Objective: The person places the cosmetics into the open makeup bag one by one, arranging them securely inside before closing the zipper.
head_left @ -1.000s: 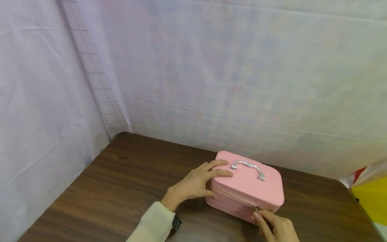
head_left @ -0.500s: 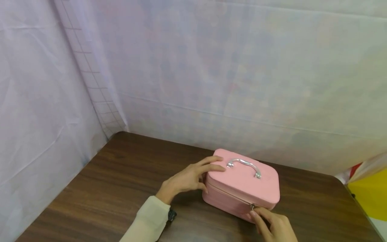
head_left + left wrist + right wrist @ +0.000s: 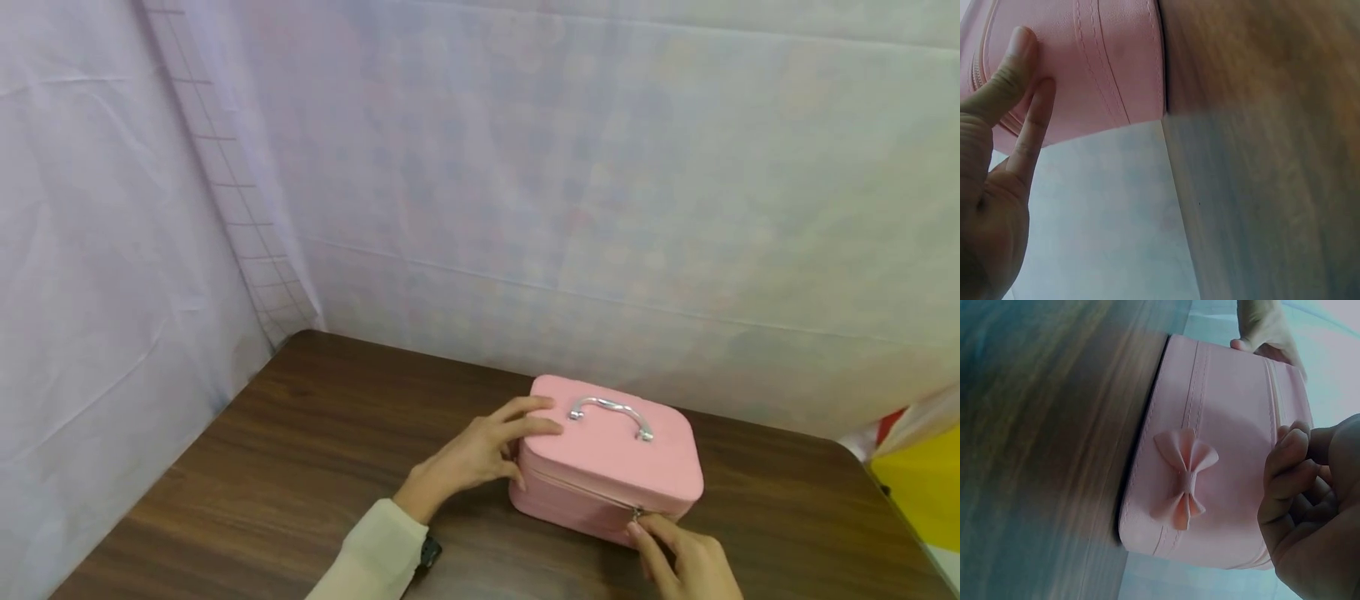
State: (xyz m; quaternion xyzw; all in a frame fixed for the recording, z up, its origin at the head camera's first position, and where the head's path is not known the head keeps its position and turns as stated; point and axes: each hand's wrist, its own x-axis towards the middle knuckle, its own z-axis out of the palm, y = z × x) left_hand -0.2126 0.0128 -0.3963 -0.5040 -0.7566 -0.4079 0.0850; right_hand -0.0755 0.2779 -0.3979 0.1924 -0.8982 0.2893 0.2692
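Note:
A pink vanity case (image 3: pixel 618 454) with a silver handle (image 3: pixel 611 404) stands upright on the table, lid down. My left hand (image 3: pixel 476 450) steadies its left end, two fingers lying fairly straight on the lid and the thumb against the side. In the left wrist view the thumb and another finger of that hand (image 3: pixel 997 175) touch the pink side. At the front right, my right hand (image 3: pixel 686 554) pinches the zipper pull (image 3: pixel 637 514) between thumb and finger. The right wrist view shows a pink bow (image 3: pixel 1186 480) on the front, below the zipper line (image 3: pixel 1274 397).
The brown wooden table (image 3: pixel 315 450) extends left and right of the case. A pale patterned cloth (image 3: pixel 525 208) hangs close behind it, and another white cloth (image 3: pixel 97 292) is at the left. Something yellow (image 3: pixel 922 483) lies beyond the table's right edge.
My left fingers have slid slightly left on the lid, away from the handle. My right hand keeps its pinch on the zipper pull, with little movement. The head view shifts slightly.

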